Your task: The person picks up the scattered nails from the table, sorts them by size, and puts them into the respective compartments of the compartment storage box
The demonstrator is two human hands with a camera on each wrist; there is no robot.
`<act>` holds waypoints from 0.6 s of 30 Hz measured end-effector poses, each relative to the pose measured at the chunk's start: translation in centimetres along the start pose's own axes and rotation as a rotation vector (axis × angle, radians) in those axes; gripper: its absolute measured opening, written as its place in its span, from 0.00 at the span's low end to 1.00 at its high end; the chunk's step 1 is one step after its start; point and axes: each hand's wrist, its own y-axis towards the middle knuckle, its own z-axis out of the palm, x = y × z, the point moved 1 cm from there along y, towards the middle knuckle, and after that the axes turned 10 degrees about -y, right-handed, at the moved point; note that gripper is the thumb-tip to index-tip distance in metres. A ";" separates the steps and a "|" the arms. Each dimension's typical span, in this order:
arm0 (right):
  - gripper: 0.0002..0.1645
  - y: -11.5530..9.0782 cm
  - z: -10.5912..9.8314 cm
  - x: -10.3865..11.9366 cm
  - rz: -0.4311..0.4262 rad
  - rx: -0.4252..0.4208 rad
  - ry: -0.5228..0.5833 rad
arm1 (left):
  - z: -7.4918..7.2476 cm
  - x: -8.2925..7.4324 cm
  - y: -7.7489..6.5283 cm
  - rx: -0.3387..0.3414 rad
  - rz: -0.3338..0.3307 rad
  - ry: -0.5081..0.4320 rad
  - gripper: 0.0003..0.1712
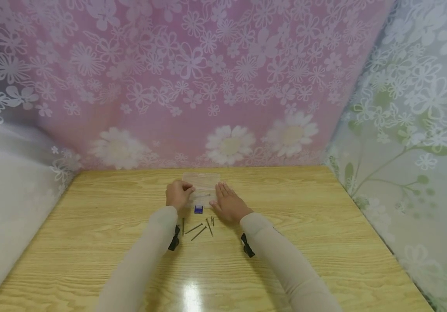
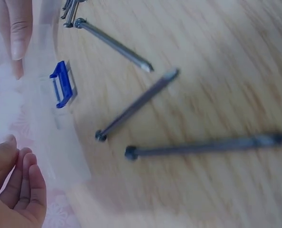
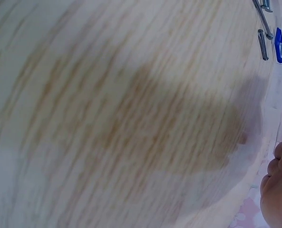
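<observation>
A clear plastic box (image 1: 201, 203) with a blue latch (image 1: 199, 209) stands on the table, its see-through lid (image 1: 201, 177) raised at the back. One nail (image 1: 207, 194) shows within its outline. My left hand (image 1: 178, 193) is at the box's left end, fingers curled and thumb close to the fingertips; whether they pinch anything is hidden. Along the right side lies my right hand (image 1: 229, 205), its fingers straight and its thumb near the front corner. Several long nails (image 2: 138, 104) are spread in front of the box, with smaller nails (image 3: 263, 45) toward the right.
Black straps (image 1: 248, 245) are around both wrists. The wood-grain table (image 1: 305, 242) meets a pink flowered cloth (image 1: 169, 130) at the back and a pale flowered cloth (image 1: 422, 195) on the right.
</observation>
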 end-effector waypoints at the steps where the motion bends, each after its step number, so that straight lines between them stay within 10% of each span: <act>1: 0.45 0.0 0.0 0.0 -0.001 -0.001 -0.002 | -0.3 -0.1 -0.1 0.007 0.006 0.007 0.13; 18: 0.44 -0.1 -0.5 0.2 -0.008 -0.009 0.003 | -5.8 1.7 -5.2 0.125 0.018 0.038 0.12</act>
